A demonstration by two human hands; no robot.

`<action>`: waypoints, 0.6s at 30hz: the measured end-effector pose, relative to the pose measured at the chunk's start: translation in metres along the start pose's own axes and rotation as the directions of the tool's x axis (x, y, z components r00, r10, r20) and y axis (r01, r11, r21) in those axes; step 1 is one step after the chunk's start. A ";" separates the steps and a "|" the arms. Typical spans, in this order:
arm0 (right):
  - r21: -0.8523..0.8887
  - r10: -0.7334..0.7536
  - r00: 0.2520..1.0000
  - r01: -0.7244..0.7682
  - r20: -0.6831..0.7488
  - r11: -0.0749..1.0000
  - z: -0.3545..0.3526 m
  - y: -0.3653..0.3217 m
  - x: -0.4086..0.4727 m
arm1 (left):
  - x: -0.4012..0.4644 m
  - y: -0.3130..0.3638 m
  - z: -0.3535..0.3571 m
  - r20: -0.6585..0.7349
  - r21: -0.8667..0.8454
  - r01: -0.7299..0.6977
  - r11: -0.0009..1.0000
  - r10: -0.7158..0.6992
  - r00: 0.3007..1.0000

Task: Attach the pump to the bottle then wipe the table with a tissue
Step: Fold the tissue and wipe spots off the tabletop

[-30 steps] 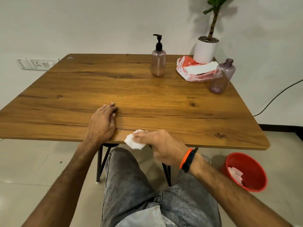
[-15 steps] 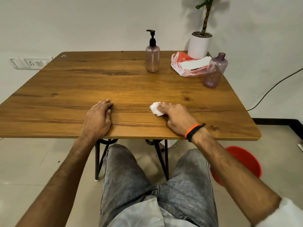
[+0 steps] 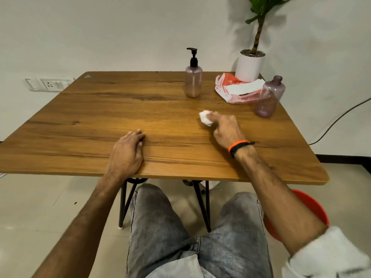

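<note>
The right hand (image 3: 225, 130) is in the right centre of the frame and pinches a crumpled white tissue (image 3: 205, 117) against the wooden table (image 3: 100, 117); the fingers are curled on the tissue. An orange and black wristband (image 3: 239, 147) sits on that wrist. The left hand (image 3: 126, 153) lies flat near the lower edge of the table, fingers straight and close together, and holds nothing.

Above the tissue, in the upper centre, the pump bottle (image 3: 193, 77) stands upright with its black pump (image 3: 193, 57) attached. To the right of it lies an orange tissue packet (image 3: 239, 91) with a white sheet showing. Just beside the packet, at the right, stands a second bottle (image 3: 269, 97) with no cap. A white plant pot (image 3: 250, 66) stands at the upper right corner of the table. Nothing lies between the tissue and these things.

Under the right forearm a red bucket (image 3: 309, 205) stands on the floor, partly hidden. A wall socket (image 3: 48, 84) is at the upper left.
</note>
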State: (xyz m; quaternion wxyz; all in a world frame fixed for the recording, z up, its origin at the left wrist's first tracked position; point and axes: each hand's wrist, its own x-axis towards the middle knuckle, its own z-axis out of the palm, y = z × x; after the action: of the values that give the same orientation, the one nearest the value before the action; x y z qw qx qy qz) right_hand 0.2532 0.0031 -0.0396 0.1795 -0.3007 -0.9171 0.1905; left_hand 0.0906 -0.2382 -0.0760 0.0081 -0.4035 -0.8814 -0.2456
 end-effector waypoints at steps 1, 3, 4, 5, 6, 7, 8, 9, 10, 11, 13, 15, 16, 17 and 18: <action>-0.040 0.031 0.999 -0.031 0.017 0.999 0.002 0.008 0.011 | 0.000 0.001 0.001 0.004 -0.004 -0.001 1.000 0.001 1.000; -0.128 0.081 0.991 -0.068 0.104 0.989 0.007 0.011 0.024 | 0.000 0.000 0.000 0.008 -0.008 0.002 1.000 -0.002 1.000; -0.175 0.090 0.986 -0.064 0.142 0.982 0.010 0.007 0.024 | 0.000 0.000 0.000 0.009 -0.010 0.002 1.000 -0.002 1.000; -0.217 0.066 0.984 -0.028 0.167 0.976 0.012 0.000 0.020 | 0.000 -0.001 0.000 0.007 -0.011 0.001 1.000 -0.001 1.000; -0.242 0.012 0.982 0.035 0.191 0.970 0.015 -0.011 0.013 | 0.000 -0.001 0.000 0.005 -0.011 0.000 1.000 0.001 1.000; -0.240 -0.056 0.973 0.110 0.222 0.964 0.019 -0.023 0.002 | 0.000 -0.001 0.000 0.004 -0.010 0.000 1.000 0.000 1.000; -0.221 -0.135 0.953 0.199 0.273 0.955 0.024 -0.038 -0.011 | 0.001 -0.002 0.000 0.005 -0.010 0.002 1.000 -0.002 1.000; -0.190 -0.221 0.916 0.296 0.336 0.936 0.030 -0.052 -0.027 | 0.001 -0.002 0.000 0.008 -0.010 0.004 1.000 -0.004 1.000; -0.152 -0.305 0.863 0.391 0.402 0.908 0.036 -0.067 -0.044 | 0.002 -0.003 0.000 0.011 -0.011 0.005 1.000 -0.005 1.000; -0.109 -0.374 0.808 0.468 0.456 0.877 0.040 -0.079 -0.061 | 0.002 -0.003 0.000 0.012 -0.013 0.007 1.000 -0.006 1.000; 0.013 -0.482 0.730 0.545 0.484 0.839 0.044 -0.090 -0.082 | 0.005 -0.005 0.000 0.003 -0.023 0.013 1.000 -0.012 1.000; 0.162 -0.519 0.737 0.503 0.434 0.849 0.037 -0.088 -0.082 | 0.008 -0.008 -0.001 -0.008 -0.030 0.028 0.999 -0.029 1.000; 0.227 -0.497 0.782 0.442 0.377 0.868 0.031 -0.083 -0.073 | 0.009 -0.010 -0.001 -0.011 -0.026 0.037 0.999 -0.038 0.999; 0.271 -0.444 0.845 0.372 0.297 0.888 0.026 -0.076 -0.059 | 0.010 -0.012 -0.002 -0.013 -0.019 0.046 0.999 -0.046 0.999; 0.277 -0.366 0.906 0.303 0.213 0.912 0.020 -0.068 -0.040 | 0.012 -0.015 -0.003 -0.015 -0.011 0.053 0.999 -0.054 0.998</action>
State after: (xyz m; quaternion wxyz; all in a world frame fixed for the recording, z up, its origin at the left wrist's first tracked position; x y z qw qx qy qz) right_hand 0.2414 -0.0771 -0.0348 0.1224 -0.0866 -0.9412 0.3026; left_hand 0.0715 -0.2397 -0.0768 0.0062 -0.3779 -0.8905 -0.2534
